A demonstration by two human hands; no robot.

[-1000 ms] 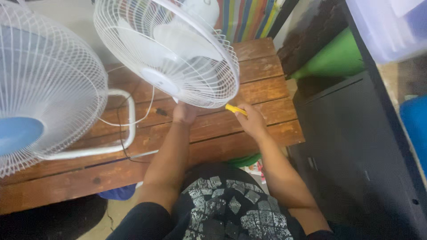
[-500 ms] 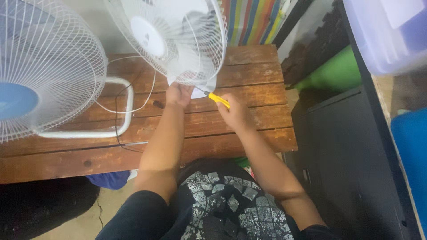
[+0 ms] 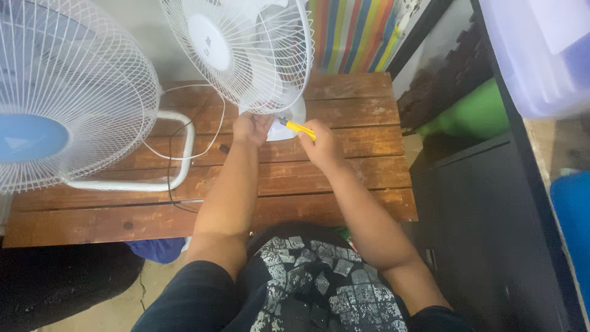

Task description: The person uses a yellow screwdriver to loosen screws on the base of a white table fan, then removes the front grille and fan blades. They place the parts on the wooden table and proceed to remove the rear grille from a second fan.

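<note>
Hands meet under the white fan (image 3: 246, 52) on the wooden bench (image 3: 344, 178): left hand (image 3: 251, 129) grips its lower guard, right hand (image 3: 321, 144) clamps a yellow screwdriver (image 3: 299, 128), tip hidden behind the grille, second fan (image 3: 67, 98) cut off left.

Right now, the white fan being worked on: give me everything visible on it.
The white fan stands on the wooden table, its round wire grille tilted toward the camera, with a plain white hub disc and pale blades behind. It looks like plastic and coated wire. The left hand grips its base under the grille; the right hand points a yellow-handled tool at that spot. A white cord trails left.
</note>
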